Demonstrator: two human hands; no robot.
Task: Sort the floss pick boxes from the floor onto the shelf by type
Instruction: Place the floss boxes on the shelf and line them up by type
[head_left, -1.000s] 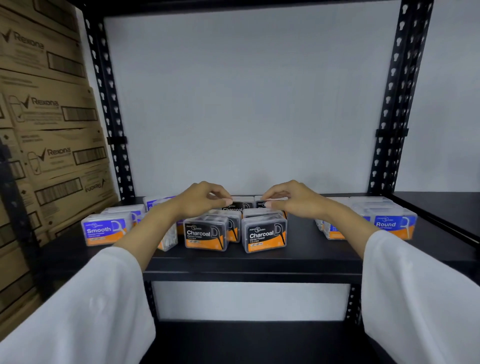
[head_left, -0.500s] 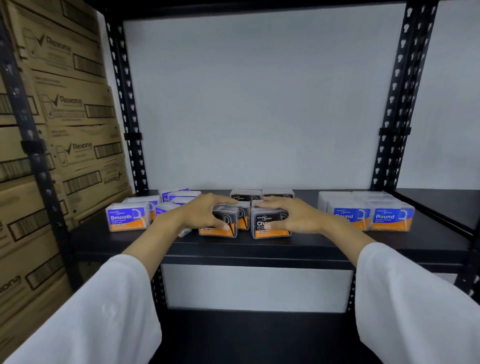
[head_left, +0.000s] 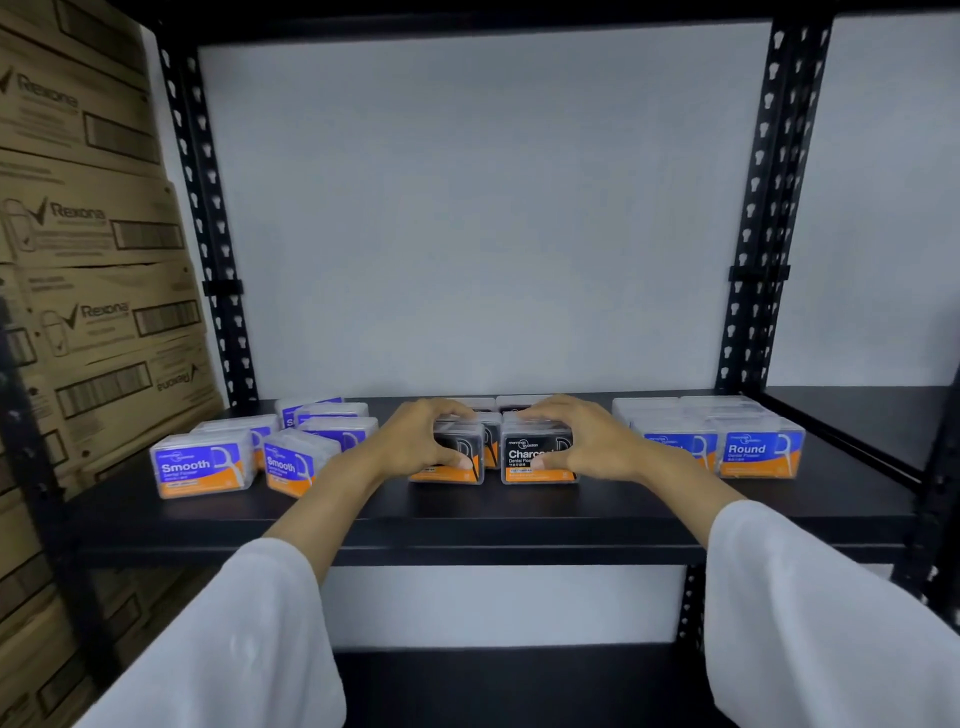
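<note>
- One black metal shelf (head_left: 519, 525) fills the view, a pale wall behind it and perforated black uprights (head_left: 769, 208) at its back corners.
- Left of the shelf, a tall stack of brown Rexona cartons (head_left: 88, 249) stands just outside the frame.
- On the shelf's left part, the Smooth boxes (head_left: 202, 467) sit in a loose cluster, blue and orange labels facing out, some turned at an angle.
- On the shelf's right part, the Round boxes (head_left: 761, 452) stand in tidy rows, touching one another.
- At the shelf's middle, the Charcoal boxes (head_left: 537, 457) form two columns running back toward the wall.
- White sleeves (head_left: 234, 639) reach in from below toward the shelf's middle.
- Left hand (head_left: 415, 441) sits on the front-left Charcoal box (head_left: 449, 470): the grip is curled round it, fingers over the top, thumb on the front label.
- Right hand (head_left: 587, 441) does the same on the front-right Charcoal box (head_left: 540, 462): the grip is wrapped over its top with the thumb pressed on the front face.
- Both held boxes stand on the shelf, side by side, a narrow gap between them.
</note>
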